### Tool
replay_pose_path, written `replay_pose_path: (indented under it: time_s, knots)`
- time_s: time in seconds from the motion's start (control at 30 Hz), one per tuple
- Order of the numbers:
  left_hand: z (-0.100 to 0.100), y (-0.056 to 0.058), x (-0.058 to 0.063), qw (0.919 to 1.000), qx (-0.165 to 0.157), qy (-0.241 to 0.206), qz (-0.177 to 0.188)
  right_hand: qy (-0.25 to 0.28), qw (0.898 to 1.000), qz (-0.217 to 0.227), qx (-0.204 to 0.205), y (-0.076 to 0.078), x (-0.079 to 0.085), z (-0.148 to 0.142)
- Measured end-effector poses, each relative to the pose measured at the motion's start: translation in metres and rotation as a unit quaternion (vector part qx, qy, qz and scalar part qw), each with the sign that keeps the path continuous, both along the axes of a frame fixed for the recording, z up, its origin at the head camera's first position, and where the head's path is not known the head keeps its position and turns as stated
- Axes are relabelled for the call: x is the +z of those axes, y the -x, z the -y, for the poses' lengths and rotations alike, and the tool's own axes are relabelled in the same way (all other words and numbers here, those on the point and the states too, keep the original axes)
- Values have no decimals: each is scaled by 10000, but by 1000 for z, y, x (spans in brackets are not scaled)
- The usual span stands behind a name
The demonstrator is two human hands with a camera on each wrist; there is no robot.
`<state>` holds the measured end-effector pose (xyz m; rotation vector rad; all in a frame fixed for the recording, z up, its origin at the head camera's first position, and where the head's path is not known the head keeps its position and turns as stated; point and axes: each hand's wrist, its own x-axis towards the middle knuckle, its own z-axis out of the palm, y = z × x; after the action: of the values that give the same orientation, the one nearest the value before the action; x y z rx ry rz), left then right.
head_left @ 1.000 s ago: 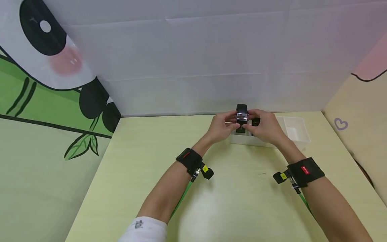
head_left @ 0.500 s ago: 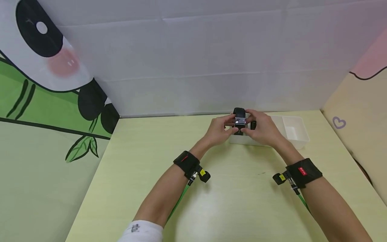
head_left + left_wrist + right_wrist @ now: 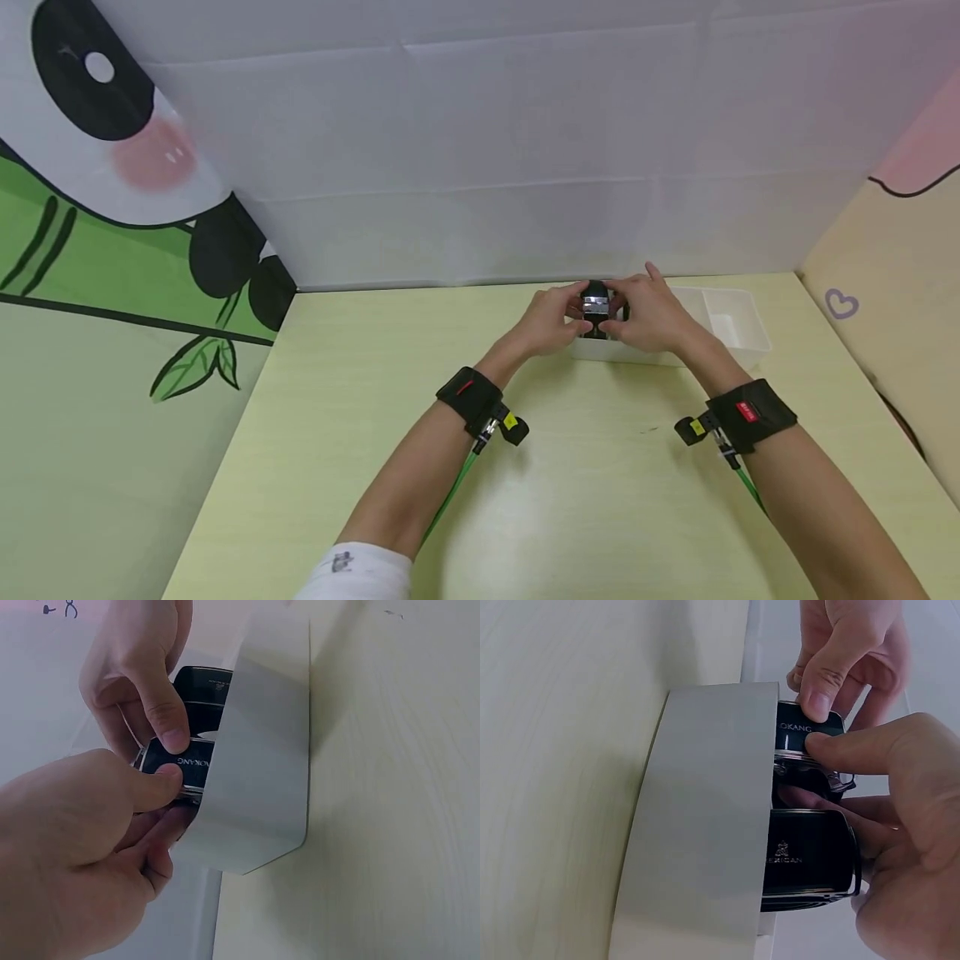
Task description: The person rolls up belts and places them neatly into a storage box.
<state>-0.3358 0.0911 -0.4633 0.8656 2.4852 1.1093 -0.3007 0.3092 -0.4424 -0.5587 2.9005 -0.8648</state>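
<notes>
A coiled black belt (image 3: 596, 306) with a shiny silver buckle sits partly inside the left end of a white box (image 3: 628, 351). My left hand (image 3: 550, 320) pinches its left side, thumb in front and fingers behind. On the opposite side my right hand (image 3: 649, 313) grips the same belt, its little finger raised. Both thumbs press the dark front face, whose lettering is partly covered, in the right wrist view. A second coiled black belt (image 3: 804, 853) stands in the box just right of the held one; the right fingers reach between the two. The box wall hides both lower parts.
Dividers split the white box into compartments, with a bare one (image 3: 735, 317) at its right end. Behind the box rises a pale fabric wall (image 3: 465, 233). The light wooden table (image 3: 555, 500) extends toward me, and a printed side panel (image 3: 885, 333) borders it on the right.
Both hands have lowered the belt, so it now sits deeper in the box. My right little finger has lifted, and the fingers have closed in nearer the box.
</notes>
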Motion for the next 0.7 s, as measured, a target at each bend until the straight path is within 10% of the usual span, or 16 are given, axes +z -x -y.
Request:
replay_pose_path:
  time_s: [0.3, 0.7]
  knots:
    - [-3, 1, 5, 9952, -255, 877, -339, -619, 9981, -46, 62, -1, -1, 3]
    - [9, 0, 2, 9943, -410, 664, -722, -117, 9937, -1107, 103, -18, -18, -7]
